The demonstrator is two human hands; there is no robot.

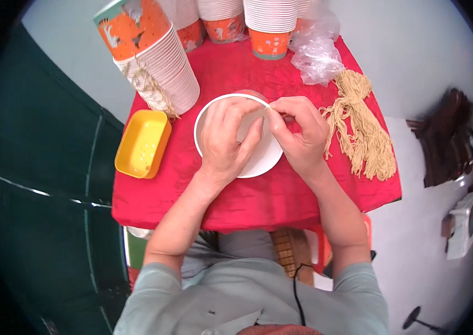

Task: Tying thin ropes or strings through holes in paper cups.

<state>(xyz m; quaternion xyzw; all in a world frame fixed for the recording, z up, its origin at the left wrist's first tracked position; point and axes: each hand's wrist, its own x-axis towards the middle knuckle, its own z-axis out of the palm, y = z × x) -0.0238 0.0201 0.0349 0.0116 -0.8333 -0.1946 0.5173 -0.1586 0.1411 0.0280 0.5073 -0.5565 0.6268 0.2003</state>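
A white-lined paper tub [262, 162] stands at the middle of the red-covered table, its mouth facing up at me. My left hand [226, 134] reaches over its left side into the mouth. The fingers stretch along the far inner wall toward the rim and the thumb stands apart from them. At the far right of the rim, my right hand [303, 131] pinches with thumb and forefinger close to the left fingertips. What sits in that pinch is too small to make out. Right of this hand lies a tied bundle of tan twine [362, 128].
A yellow plastic tray [144, 142] holding small bits sits at the left. Behind it leans a tall stack of paper tubs [164, 72], with loose tan strands hanging on it. More stacked tubs [270, 28] line the back, beside crumpled clear plastic [317, 53].
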